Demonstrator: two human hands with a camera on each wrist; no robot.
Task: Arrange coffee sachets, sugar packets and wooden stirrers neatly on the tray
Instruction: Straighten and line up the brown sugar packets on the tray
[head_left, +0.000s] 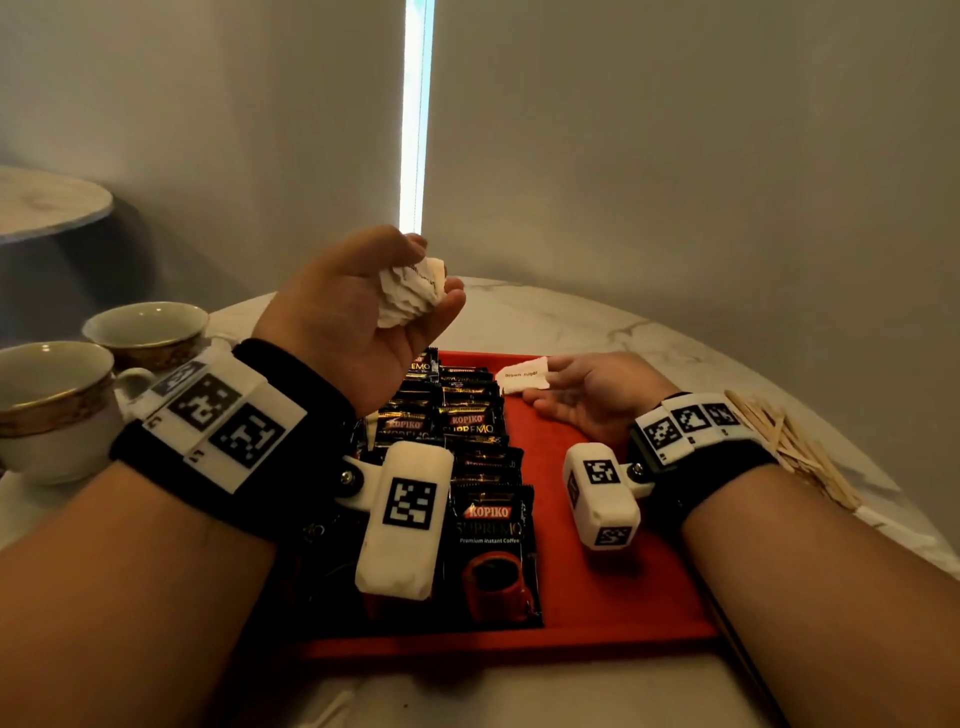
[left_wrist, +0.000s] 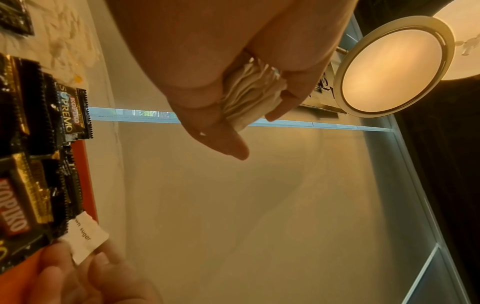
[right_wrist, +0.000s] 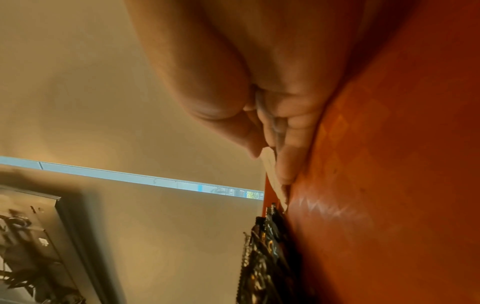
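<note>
A red tray (head_left: 613, 587) lies on the marble table. Black Kopiko coffee sachets (head_left: 470, 426) fill its left half in overlapping rows. My left hand (head_left: 358, 306) is raised above the tray's far left and grips a bunch of white sugar packets (head_left: 410, 291), seen edge-on between thumb and fingers (left_wrist: 249, 96). My right hand (head_left: 587, 389) rests low on the tray's far middle and pinches a single white brown-sugar packet (head_left: 522, 375) beside the sachets (left_wrist: 83, 238). Wooden stirrers (head_left: 795, 452) lie in a loose heap on the table, right of the tray.
Two gold-rimmed white cups (head_left: 145, 332) stand on the table left of the tray. The tray's right half (head_left: 639, 597) is bare red surface. A curtain and wall close off the far side. A second round table (head_left: 47, 200) stands at the far left.
</note>
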